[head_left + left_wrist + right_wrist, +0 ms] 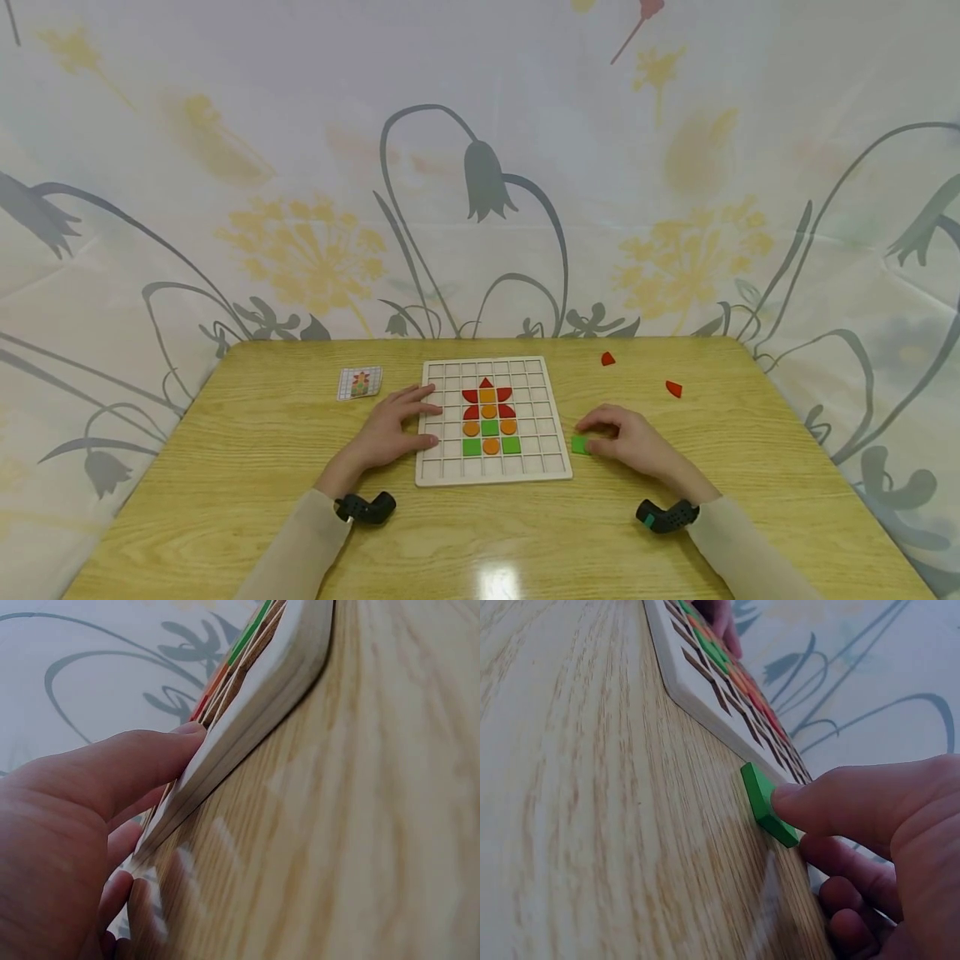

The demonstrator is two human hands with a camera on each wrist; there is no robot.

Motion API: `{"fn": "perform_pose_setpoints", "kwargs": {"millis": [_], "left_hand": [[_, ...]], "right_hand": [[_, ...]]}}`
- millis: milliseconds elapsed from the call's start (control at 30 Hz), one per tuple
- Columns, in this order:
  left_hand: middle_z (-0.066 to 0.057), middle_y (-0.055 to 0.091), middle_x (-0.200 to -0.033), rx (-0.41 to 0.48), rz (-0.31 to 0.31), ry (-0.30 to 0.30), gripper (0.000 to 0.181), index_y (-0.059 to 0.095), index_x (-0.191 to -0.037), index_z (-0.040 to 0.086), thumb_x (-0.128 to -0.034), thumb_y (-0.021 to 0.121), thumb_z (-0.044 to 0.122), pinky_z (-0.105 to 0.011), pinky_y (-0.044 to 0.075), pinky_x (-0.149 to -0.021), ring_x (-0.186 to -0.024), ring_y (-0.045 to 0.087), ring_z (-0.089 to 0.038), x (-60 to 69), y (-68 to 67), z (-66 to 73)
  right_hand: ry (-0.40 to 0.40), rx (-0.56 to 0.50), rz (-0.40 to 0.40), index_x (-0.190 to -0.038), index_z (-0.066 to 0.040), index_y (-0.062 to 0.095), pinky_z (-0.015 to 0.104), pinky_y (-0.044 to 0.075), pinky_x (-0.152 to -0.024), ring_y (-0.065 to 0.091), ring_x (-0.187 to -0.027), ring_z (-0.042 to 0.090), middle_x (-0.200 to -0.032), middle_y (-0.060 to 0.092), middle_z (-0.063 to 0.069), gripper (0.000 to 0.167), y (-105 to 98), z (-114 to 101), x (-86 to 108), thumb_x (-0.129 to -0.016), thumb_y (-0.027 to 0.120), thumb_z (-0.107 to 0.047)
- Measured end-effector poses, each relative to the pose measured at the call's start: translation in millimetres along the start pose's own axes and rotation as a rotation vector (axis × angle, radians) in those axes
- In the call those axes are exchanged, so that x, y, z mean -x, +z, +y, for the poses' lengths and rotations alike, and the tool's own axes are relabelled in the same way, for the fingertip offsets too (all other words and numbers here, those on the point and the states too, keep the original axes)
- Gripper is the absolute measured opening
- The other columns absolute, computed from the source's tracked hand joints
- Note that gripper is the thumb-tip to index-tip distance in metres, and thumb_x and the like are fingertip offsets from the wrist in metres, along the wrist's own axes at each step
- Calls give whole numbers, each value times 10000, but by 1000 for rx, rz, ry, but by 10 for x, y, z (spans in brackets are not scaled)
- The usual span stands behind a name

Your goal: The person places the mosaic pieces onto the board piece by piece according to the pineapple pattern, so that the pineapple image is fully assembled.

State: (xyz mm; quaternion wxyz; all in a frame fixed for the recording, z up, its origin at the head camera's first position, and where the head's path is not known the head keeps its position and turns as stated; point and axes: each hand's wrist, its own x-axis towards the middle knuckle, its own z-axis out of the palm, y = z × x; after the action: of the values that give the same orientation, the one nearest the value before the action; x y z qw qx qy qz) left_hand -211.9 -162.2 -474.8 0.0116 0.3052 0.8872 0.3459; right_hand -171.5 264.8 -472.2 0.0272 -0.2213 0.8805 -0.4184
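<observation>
A white grid board [495, 481] lies on the table, with red, orange and green pieces set in its cells in a flower-like shape. My left hand [390, 429] rests on the board's left edge, fingers spread and fairly straight; in the left wrist view its thumb [161, 761] touches the board's rim. To the right of the board, my right hand [630, 437] pinches a green square tile [579, 444] between thumb and fingers. The right wrist view shows this tile [759, 796] tilted, close to the board's side, with the thumb on its face.
A small pattern card [360, 383] with a coloured flower on a grid lies left of the board. Two red quarter-round pieces, one nearer the back [607, 359] and another farther right [674, 389], lie on the wooden table. A patterned cloth [480, 250] hangs behind.
</observation>
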Motion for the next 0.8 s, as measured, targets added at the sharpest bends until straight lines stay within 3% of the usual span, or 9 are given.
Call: {"fn": "perform_pose_setpoints", "kwargs": {"millis": [200, 500, 800], "left_hand": [[-108, 423, -1542, -3, 2, 2, 430, 707, -1249, 116, -869, 769, 306, -661, 236, -1099, -1441, 291, -400, -1, -3, -1], [-94, 421, -1546, 3, -5, -8, 433, 703, -1257, 119, -871, 766, 304, -654, 228, -1108, -1448, 285, -385, 4, -9, 20], [-115, 414, -1547, -20, -4, -5, 431, 704, -1253, 118, -878, 759, 322, -660, 233, -1100, -1443, 284, -407, 6, -16, 32]], "right_hand": [[-29, -15, -54, -1115, -118, 739, 281, 472, -809, 569, -958, 167, -1076, 659, 17, 243, -19, 7, -13, -876, 778, -148], [11, -58, -95, -1132, -77, 734, 258, 449, -729, 522, -843, 150, -989, 632, 21, 265, -25, -44, -23, -875, 776, -123], [52, -110, -12, -1053, -37, 681, 251, 484, -686, 546, -808, 150, -957, 604, 53, 192, -47, -101, -3, -875, 749, -21]]}}
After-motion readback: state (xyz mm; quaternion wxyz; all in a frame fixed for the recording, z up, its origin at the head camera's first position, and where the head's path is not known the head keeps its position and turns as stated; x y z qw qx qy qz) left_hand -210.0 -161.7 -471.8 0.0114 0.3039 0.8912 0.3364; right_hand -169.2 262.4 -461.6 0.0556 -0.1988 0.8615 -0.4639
